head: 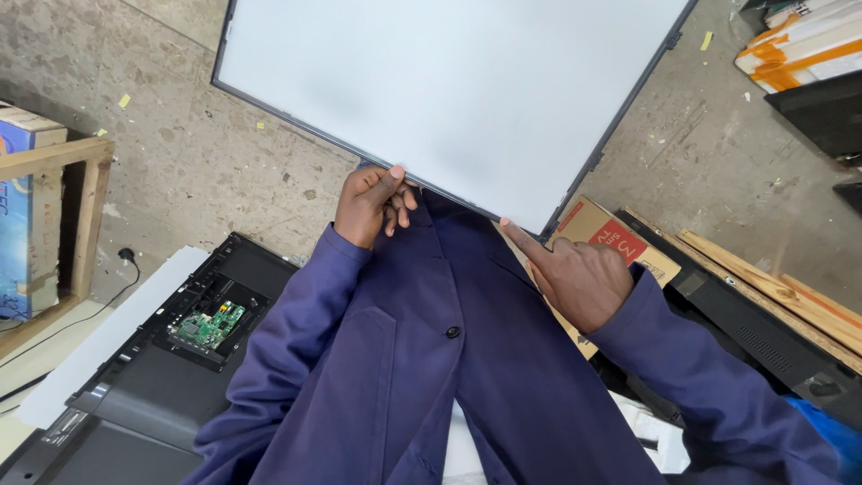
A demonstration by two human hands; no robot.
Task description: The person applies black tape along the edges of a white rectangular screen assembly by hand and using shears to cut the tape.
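- Carrying step in hand, by the look of it: large white panel (pixel 458 90) with a thin dark frame held up off the concrete floor (pixel 206 153), tilted, near edge close to the body.
- Left hand (pixel 370 205) at the panel's near edge, thumb on the white face, fingers curled beneath; pinched on the frame.
- Right hand (pixel 579 278) at the panel's near corner, index fingertip touching that corner, other fingers folded; propping rather than clasping, full grip hard to tell.
- Below and left of the panel: opened black television back (pixel 162 377) with a green circuit board (pixel 208 325) exposed, lying on a white sheet (pixel 99 346).
- Left of the panel, further out: wooden frame (pixel 63 198) with a blue box inside.
- Just under the panel's near corner: brown cardboard box (pixel 597 229); beyond it, wooden slats (pixel 772 287) and a long black strip (pixel 745 328).
- Next move, as a judgement: firmer hold needed from the right hand, edges only, panel kept level and free of the box corner; thin sheet likely to flex or crack under uneven support.
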